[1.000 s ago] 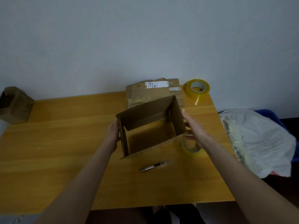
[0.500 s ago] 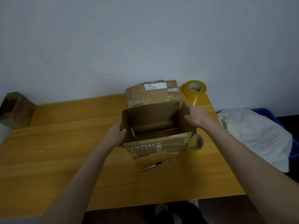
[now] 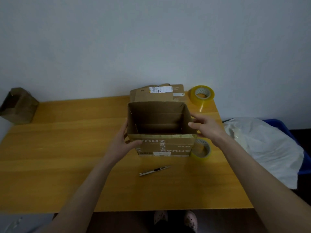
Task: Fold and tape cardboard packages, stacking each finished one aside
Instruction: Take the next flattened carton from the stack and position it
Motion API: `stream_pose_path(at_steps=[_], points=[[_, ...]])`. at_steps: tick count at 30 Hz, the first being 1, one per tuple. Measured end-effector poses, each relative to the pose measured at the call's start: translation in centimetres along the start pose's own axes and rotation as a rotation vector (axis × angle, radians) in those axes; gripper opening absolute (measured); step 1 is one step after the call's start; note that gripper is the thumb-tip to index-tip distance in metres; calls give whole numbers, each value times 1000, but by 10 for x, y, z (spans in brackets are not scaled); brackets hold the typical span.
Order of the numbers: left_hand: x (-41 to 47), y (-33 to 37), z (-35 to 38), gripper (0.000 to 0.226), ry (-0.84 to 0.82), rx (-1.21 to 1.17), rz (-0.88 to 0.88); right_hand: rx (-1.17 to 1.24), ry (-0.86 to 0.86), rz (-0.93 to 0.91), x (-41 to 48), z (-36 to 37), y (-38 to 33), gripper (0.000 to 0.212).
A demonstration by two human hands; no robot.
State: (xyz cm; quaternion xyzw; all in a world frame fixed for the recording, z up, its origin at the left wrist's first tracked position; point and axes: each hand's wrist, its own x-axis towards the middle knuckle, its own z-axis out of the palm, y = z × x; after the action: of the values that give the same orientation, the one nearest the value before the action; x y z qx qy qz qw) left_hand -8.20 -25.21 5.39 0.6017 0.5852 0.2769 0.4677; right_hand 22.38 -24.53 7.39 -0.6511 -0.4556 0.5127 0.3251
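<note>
Left hand [image 3: 122, 143] grips box [image 3: 168, 147], right hand [image 3: 207, 126] touches; mouth upward.

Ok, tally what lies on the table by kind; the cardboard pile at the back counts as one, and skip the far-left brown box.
Tape rolls: 2
Utility knife: 1
Open cardboard box: 1
Cardboard pile: 1
Total: 5

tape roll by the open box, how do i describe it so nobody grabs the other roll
Start at the wooden table and find the open cardboard box standing on it. The tape roll lies flat just right of the box's near corner, partly hidden behind it. Unlike the other roll, back by the wall, this one sits right beside the box.
</note>
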Motion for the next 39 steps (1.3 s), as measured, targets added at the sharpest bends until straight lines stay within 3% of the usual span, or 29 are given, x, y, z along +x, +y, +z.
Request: stream_pose_path(at_steps=[2,6,9,15,20,22,24,25,27,29,31,33,35,39], points=[[1,1,5,90,31,46,67,-34,-29,-8,6,6,-3,49],[9,-4,13,75,3,504,242,-211,-33,51,20,20,3,47],[10,-5,20,54,50,524,236,-321,-17,56,23,20,9,44],[26,7,7,26,-116,711,166,-619,-130,-38,22,11,4,49],[38,10,-13,28,-270,680,-28,-777,-165,-56,32,4,1,50],[38,6,-20,21,-301,683,-111,-754,-150,-54,36,10,9,52],[38,4,-21,15,-228,587,-149,-576,-153,-27,35,17,16,55],[38,3,-19,21,-150,512,-134,-464,-144,-33,35,19,20,49],[41,0,-13,56,62,438,-83,-179,-115,4,30,17,24,31],[46,-5,-7,88,209,437,-92,65,-116,105,26,12,29,59],[52,-10,-3,110,222,482,-151,-2,-154,73,26,9,29,83],[60,-10,-2,125,191,600,-172,-261,-192,-26,34,15,26,106],[69,-6,-3,136,172,708,-110,-426,-125,-62,43,27,25,127],[87,10,-5,141,125,874,31,-475,-3,-21,52,40,23,141]])
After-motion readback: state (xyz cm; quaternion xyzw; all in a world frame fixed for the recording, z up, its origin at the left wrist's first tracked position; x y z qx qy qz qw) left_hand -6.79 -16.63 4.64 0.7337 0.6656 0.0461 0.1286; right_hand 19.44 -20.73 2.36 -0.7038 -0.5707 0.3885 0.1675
